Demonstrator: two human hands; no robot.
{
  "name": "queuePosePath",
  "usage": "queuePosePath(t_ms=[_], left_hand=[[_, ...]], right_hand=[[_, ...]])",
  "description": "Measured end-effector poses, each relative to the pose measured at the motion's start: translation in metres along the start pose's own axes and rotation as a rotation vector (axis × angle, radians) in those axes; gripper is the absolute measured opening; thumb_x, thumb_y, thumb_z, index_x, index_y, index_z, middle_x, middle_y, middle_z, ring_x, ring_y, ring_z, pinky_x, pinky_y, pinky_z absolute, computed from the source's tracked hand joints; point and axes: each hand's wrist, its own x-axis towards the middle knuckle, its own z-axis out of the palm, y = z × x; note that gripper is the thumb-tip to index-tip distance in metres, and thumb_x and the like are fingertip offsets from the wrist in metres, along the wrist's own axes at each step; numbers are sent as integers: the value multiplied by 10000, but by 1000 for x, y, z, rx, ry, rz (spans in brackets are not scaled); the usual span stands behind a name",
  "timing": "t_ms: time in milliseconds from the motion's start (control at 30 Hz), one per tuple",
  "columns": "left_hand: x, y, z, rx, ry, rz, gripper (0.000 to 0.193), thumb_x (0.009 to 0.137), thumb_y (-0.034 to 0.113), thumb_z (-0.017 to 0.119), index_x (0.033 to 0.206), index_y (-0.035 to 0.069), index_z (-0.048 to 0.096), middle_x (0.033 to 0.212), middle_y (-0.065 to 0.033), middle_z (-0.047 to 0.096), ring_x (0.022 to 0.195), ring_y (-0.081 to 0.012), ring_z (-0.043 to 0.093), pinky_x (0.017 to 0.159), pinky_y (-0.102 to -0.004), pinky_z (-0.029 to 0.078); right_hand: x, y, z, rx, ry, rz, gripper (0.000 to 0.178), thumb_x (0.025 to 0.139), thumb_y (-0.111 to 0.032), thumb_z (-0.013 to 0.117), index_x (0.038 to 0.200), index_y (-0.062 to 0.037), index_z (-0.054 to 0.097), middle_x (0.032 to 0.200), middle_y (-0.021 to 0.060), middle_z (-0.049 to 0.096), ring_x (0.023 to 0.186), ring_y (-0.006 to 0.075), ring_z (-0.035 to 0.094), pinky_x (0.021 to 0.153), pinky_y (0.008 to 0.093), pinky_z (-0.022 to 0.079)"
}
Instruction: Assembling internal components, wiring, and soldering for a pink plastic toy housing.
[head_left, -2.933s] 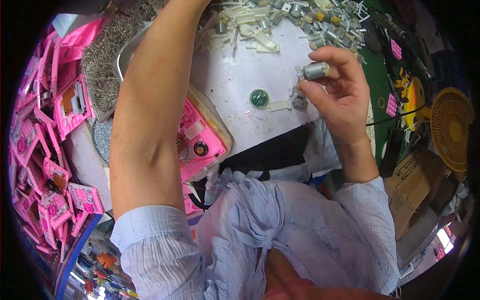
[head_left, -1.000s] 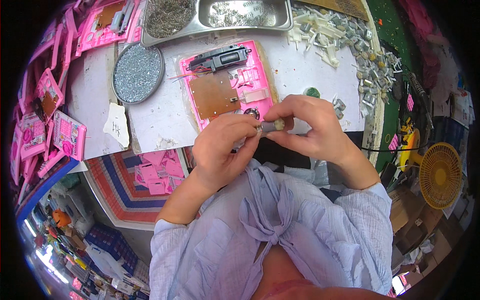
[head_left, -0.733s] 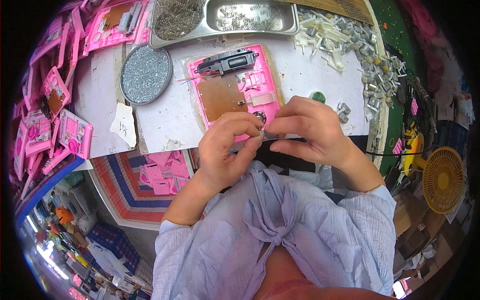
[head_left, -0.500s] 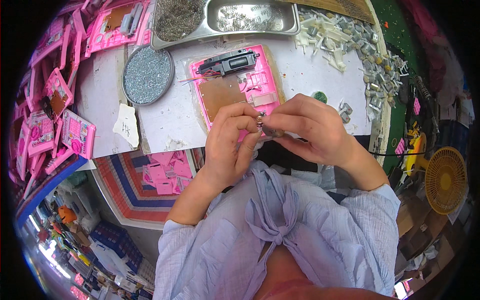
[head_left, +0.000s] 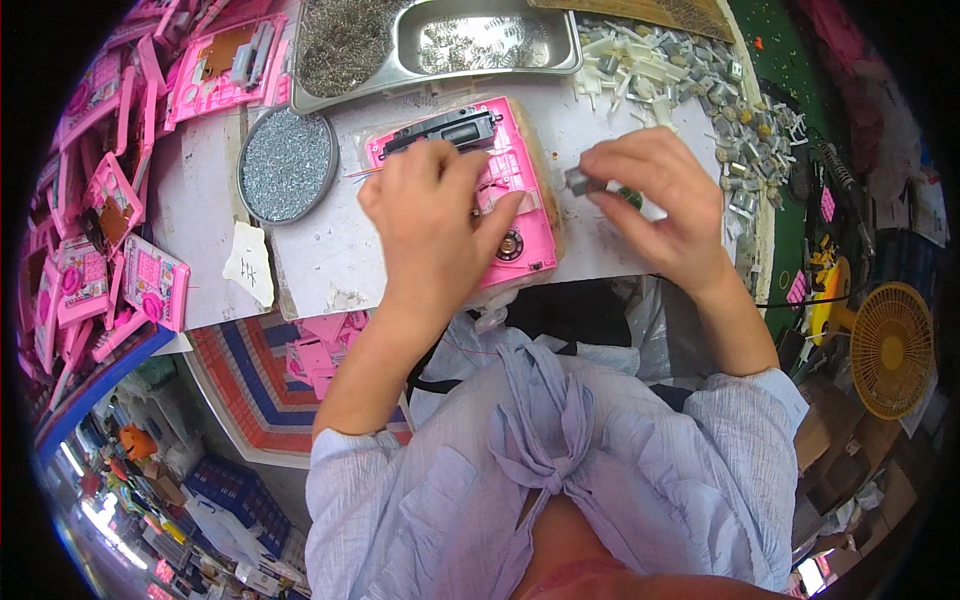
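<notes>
A pink plastic housing [head_left: 537, 225] lies on a padded block in front of me. A black mechanism [head_left: 465, 128] is fitted across its far end, and a dark round part [head_left: 510, 245] sits near its close end. My left hand [head_left: 425, 215] is over the housing, its fingers bent down and its thumb apart from them. It hides the left part of the housing, and the fingertips are partly hidden. Off to the right, my right hand [head_left: 665, 205] pinches a small grey metal motor [head_left: 580, 183] between thumb and fingers, above the tabletop beside a green round thing [head_left: 632, 197].
A dish of small metal screws [head_left: 288, 165] stands left of the housing. Behind is a steel tray [head_left: 480, 72] with springs. Many grey motors with white parts [head_left: 735, 130] are heaped at right. Pink housings [head_left: 100, 270] pile up at left. A yellow fan [head_left: 890, 350] stands far right.
My hands, together over the near end of the housing before, have parted. The left went up and left over the housing; the right went right and away with the motor.
</notes>
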Motion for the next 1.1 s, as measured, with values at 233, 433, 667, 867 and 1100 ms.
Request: queuePosePath(t_ms=[233, 433, 667, 867, 1100], left_hand=[[-26, -8, -4, -100, -48, 218, 154, 741, 146, 806, 881, 144, 742, 874, 1, 585, 854, -217, 548, 828, -390, 336], [-50, -14, -8, -149, -138, 79, 208, 758, 174, 802, 956, 153, 743, 903, 22, 596, 912, -197, 549, 894, -418, 320], [-18, -54, -11, 77, 174, -37, 320, 819, 171, 755, 1128, 125, 687, 928, -19, 614, 977, -223, 554, 904, -434, 312], [-52, -48, -9, 73, 84, -88, 156, 823, 157, 752, 971, 155, 701, 828, 6, 609, 856, -185, 576, 882, -415, 291], [-53, -45, -8, 46, 162, -39, 166, 783, 154, 774, 944, 183, 746, 821, 33, 609, 830, -159, 572, 868, -412, 281]], right_hand=[[10, 13, 14, 60, -138, 171, 267, 793, -94, 765, 1052, -54, 714, 1042, 83, 721, 955, 301, 634, 851, 384, 516], [21, 26, 45, 11, -240, 145, 257, 791, -141, 783, 1036, -92, 720, 1335, 61, 616, 1235, 317, 441, 1070, 443, 370], [27, 25, 50, -103, -288, 116, 230, 777, -149, 769, 988, -82, 709, 1341, 101, 591, 1230, 374, 441, 1057, 468, 391], [33, 19, 49, -161, -338, 113, 225, 768, -143, 778, 976, -84, 717, 1349, 87, 591, 1245, 368, 434, 1066, 471, 386], [52, 0, 66, -180, -220, -77, 229, 694, -90, 798, 904, -110, 709, 1247, 62, 631, 1188, 358, 502, 996, 441, 463]])
